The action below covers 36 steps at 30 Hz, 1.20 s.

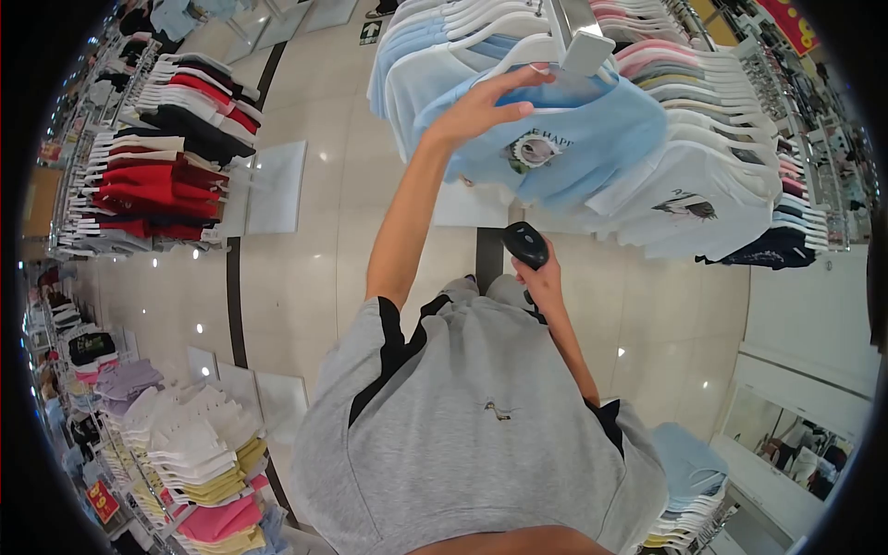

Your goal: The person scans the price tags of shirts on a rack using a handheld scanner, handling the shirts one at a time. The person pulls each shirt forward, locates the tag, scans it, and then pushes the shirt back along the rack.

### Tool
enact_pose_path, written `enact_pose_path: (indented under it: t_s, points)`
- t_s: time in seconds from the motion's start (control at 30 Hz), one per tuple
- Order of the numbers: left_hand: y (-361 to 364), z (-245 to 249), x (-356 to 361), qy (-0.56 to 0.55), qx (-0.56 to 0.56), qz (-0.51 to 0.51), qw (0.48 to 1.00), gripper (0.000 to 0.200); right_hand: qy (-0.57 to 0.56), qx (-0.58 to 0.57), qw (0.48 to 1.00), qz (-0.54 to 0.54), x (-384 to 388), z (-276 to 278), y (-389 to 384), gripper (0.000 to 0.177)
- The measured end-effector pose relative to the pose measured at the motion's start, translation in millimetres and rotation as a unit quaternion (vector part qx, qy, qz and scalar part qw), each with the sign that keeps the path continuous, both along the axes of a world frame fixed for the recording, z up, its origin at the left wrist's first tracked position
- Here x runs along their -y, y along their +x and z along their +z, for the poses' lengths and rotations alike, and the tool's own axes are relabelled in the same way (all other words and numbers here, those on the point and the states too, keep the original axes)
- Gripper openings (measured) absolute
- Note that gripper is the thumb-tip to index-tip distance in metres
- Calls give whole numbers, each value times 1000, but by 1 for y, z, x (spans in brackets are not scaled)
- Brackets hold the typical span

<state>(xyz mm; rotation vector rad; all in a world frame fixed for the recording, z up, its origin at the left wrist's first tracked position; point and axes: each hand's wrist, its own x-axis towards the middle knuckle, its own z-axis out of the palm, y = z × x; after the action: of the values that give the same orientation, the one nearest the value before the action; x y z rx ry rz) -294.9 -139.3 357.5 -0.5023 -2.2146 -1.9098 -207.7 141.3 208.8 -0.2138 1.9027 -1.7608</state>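
Note:
My left hand (486, 109) reaches up to the rack, at the neck of a light blue T-shirt (601, 134) with a round print and lettering. Its thumb and fingers are spread apart around the white hanger's top; whether the fingertips grip the hanger or the collar is unclear. In my right hand (544, 277) is a black handheld scanner (525, 245), held in front of my body below the shirts. White T-shirts (708, 199) hang to the right of the blue one, and more light blue shirts (398, 83) hang to its left.
A metal rack arm (585, 46) juts out above the blue shirt. Racks of red and black clothes (162, 190) stand at the left, white and yellow clothes (190, 430) at the lower left. A low mirror (791, 444) is at the lower right. Tiled floor (314, 222) lies between.

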Motion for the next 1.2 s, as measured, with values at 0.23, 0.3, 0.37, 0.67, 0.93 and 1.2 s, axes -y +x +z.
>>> enact_pose_path:
  t_s: [0.23,0.3,0.37,0.67,0.93,1.2]
  points:
    - [-4,-46,-27,458,-62,-34,886,51,-33,15,999,-18,21,17,2,62]
    - [-1,-52,-33,532,-53,-46,844,45,-23,-19,999,-15,24,22,2,56]
    - [2,-56,-38,657,-74,-18,750,32,-37,-17,999,-29,24,23,1,58]
    - [26,-48,-22,652,-117,9,749,23,-85,-20,995,-41,14,27,-3,58]
    - [44,-43,-1,741,-88,-61,663,26,-130,5,989,-64,4,37,-10,49]
    - [30,-30,1,742,-126,-53,656,43,-120,-44,991,-37,3,59,-26,18]
